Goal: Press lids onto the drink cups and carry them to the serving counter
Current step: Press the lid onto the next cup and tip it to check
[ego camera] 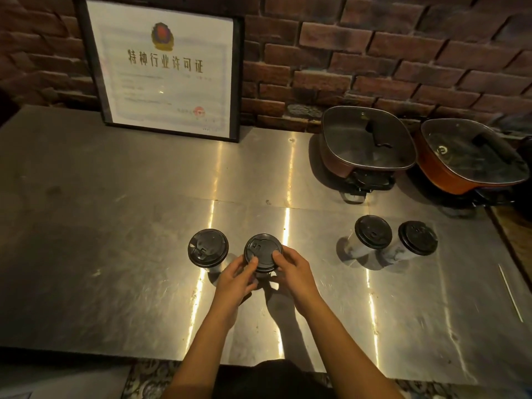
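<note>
Several paper drink cups with black lids stand on a steel counter. The middle cup is between my hands. My left hand grips its left side with the thumb on the black lid. My right hand grips its right side, thumb on the lid's rim. The cup body is mostly hidden by my fingers. Another lidded cup stands just to the left, untouched. Two more lidded cups stand side by side to the right, apart from my hands.
Two square electric pots with glass lids sit at the back right. A framed certificate leans on the brick wall at the back. A thin stick lies near the right edge. The counter's front edge runs close to my body.
</note>
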`<state>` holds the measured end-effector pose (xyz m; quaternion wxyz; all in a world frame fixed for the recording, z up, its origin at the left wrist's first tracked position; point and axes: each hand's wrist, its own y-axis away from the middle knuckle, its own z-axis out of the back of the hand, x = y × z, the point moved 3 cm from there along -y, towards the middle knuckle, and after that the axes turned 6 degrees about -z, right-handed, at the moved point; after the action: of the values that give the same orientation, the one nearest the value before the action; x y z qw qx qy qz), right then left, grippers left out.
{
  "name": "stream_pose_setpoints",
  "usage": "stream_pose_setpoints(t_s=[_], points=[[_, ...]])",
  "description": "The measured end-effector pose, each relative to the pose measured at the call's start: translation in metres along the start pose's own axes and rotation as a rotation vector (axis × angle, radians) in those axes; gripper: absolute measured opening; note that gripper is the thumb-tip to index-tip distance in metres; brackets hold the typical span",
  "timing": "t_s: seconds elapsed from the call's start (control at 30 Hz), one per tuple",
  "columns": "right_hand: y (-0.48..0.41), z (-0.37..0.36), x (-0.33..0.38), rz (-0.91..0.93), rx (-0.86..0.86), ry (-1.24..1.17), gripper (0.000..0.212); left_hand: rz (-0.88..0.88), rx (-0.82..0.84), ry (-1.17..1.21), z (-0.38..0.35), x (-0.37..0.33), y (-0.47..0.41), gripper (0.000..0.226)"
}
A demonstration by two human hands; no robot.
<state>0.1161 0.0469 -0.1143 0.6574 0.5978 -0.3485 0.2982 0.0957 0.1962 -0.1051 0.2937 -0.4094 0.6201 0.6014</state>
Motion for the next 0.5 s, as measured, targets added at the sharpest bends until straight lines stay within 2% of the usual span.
stream_pose_setpoints(t_s=[0.07, 0.13, 0.2, 0.27, 0.4, 0.5], points=[[-0.001, -0.001, -0.001, 0.005, 0.008, 0.036, 0.035, 0.006, -0.012, 0.032, -0.002, 0.0, 0.002, 0.032], [0.0, -0.001, -0.001, -0.012, 0.022, 0.064, 0.039, 0.016, -0.056, 0.048, -0.005, 0.001, 0.005, 0.051], [0.0, 0.003, -0.004, -0.041, 0.04, 0.074, 0.055, 0.036, -0.1, 0.051, -0.009, 0.0, 0.01, 0.066], [0.001, 0.008, -0.008, -0.077, 0.045, 0.079, 0.065, 0.07, -0.143, 0.071, -0.014, 0.002, 0.015, 0.068], [0.003, 0.032, -0.012, -0.078, 0.0, 0.112, 0.06, 0.267, -0.214, 0.139, -0.032, 0.014, 0.028, 0.07], [0.008, 0.059, -0.008, -0.017, -0.033, 0.112, 0.044, 0.32, -0.185, 0.076, -0.05, 0.028, 0.039, 0.064]])
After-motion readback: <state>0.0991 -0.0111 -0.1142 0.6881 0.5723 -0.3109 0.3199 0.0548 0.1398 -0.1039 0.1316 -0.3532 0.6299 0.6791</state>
